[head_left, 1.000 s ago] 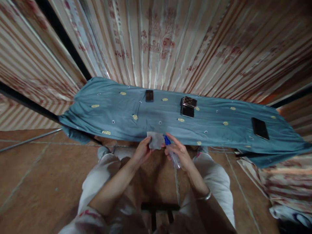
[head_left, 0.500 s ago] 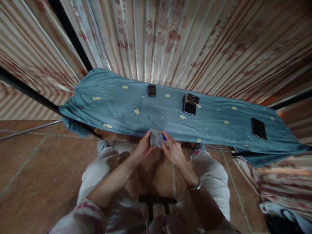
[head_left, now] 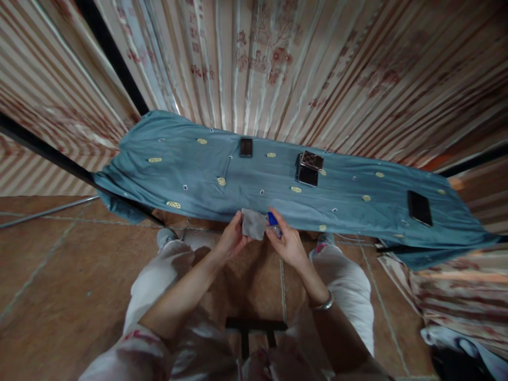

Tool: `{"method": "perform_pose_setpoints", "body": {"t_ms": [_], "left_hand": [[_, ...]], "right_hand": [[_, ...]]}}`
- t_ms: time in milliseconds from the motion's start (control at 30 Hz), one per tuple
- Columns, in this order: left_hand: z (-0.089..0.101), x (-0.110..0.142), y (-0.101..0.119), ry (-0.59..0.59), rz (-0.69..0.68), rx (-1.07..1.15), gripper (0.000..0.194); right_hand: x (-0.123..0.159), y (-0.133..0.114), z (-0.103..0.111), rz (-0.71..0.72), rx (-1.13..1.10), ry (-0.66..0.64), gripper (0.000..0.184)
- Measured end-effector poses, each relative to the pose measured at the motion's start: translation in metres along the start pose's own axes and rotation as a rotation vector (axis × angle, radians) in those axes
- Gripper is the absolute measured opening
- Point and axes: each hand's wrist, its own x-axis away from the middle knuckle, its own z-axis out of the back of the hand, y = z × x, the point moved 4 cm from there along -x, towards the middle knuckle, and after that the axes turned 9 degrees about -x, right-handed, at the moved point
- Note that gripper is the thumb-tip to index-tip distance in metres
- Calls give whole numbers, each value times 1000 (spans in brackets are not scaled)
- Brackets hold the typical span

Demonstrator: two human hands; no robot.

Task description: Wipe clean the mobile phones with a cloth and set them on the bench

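My left hand (head_left: 230,241) pinches a small grey-white cloth (head_left: 253,223) at the near edge of the table. My right hand (head_left: 288,244) is wrapped round a small clear spray bottle with a blue top (head_left: 272,218), its nozzle right against the cloth. Both hands sit close together above my lap. On the blue-grey tablecloth (head_left: 198,180) beyond them lie a small dark phone (head_left: 246,147) at the back, a stack of two dark phones (head_left: 308,168), and another dark phone (head_left: 419,207) far to the right.
Striped floral curtains (head_left: 278,63) hang right behind the table. Tiled brown floor (head_left: 59,275) spreads to the left. My knees in pale trousers flank a dark stool part (head_left: 256,325). Patterned fabric (head_left: 456,296) lies heaped at the lower right.
The bottle, tilted down beside the cloth a second ago, has come up against the cloth. The view has shifted slightly; the phones on the table have not moved.
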Motion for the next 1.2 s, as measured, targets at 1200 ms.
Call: {"method": "perform_pose_setpoints", "body": {"t_ms": [1200], "left_hand": [[-28, -115, 138, 464, -766, -1162, 65]], "right_hand": [[-18, 62, 19, -596, -1490, -84, 24]]}}
